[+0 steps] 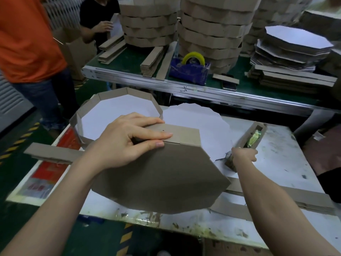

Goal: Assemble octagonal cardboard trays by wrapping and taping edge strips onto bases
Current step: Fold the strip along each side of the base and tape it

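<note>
On the white worktable (pixel 287 163) a brown octagonal tray (pixel 156 182) lies upside down, its taped edge strip (pixel 182 136) running left-right along the far rim under the left hand's (pixel 125 143) flattened, close-set fingers (pixel 156 134), while the right hand (pixel 243 155) beyond is closed around a tape piece (pixel 229 160).

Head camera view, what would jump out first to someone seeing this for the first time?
Front and centre, a brown octagonal tray lies upside down on the white table, the left hand pressing its edge strip. The right hand reaches toward a tape piece beside it. Behind, tall stacks of finished trays and a yellow tape roll line the green bench.
</note>
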The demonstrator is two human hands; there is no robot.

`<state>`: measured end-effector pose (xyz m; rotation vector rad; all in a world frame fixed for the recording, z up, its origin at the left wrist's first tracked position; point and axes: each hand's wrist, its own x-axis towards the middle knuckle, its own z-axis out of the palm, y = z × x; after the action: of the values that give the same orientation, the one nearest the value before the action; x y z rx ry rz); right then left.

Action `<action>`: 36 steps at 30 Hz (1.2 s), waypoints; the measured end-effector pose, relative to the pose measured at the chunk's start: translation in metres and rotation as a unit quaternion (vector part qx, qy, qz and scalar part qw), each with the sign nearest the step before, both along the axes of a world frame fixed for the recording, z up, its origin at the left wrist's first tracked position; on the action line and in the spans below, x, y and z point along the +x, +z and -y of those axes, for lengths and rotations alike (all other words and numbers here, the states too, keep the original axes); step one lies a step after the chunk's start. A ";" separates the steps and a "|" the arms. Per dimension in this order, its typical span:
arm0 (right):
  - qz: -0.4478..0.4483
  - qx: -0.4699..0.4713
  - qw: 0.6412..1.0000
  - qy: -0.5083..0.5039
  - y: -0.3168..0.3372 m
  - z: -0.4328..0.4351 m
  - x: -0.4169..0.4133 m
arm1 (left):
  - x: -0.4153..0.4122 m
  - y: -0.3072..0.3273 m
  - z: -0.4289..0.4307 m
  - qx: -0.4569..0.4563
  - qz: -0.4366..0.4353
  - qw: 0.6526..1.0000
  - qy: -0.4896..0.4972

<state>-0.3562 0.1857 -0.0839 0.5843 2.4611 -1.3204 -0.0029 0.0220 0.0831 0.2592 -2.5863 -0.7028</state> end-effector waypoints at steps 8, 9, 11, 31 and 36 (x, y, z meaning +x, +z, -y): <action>0.022 0.023 0.999 -0.027 0.005 -0.039 -0.016 | -0.007 -0.001 0.003 -0.001 -0.011 1.000 -0.004; 0.023 -0.005 0.999 -0.034 0.006 -0.041 -0.017 | -0.008 -0.002 0.003 -0.003 -0.011 1.000 -0.005; 0.013 -0.101 0.992 -0.078 0.006 -0.045 -0.015 | -0.010 -0.001 0.004 -0.006 -0.009 1.000 -0.010; -0.117 -0.239 0.963 -0.052 -0.054 -0.104 0.033 | -0.006 -0.005 0.003 -0.004 -0.021 1.000 -0.013; -0.115 -0.184 0.976 -0.017 -0.055 -0.123 0.026 | -0.003 -0.006 0.003 -0.005 -0.022 1.000 -0.010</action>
<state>-0.3301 0.3092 -0.1389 0.3993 2.2909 -1.8928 -0.0064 0.0186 0.0770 0.2132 -2.5528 -0.6958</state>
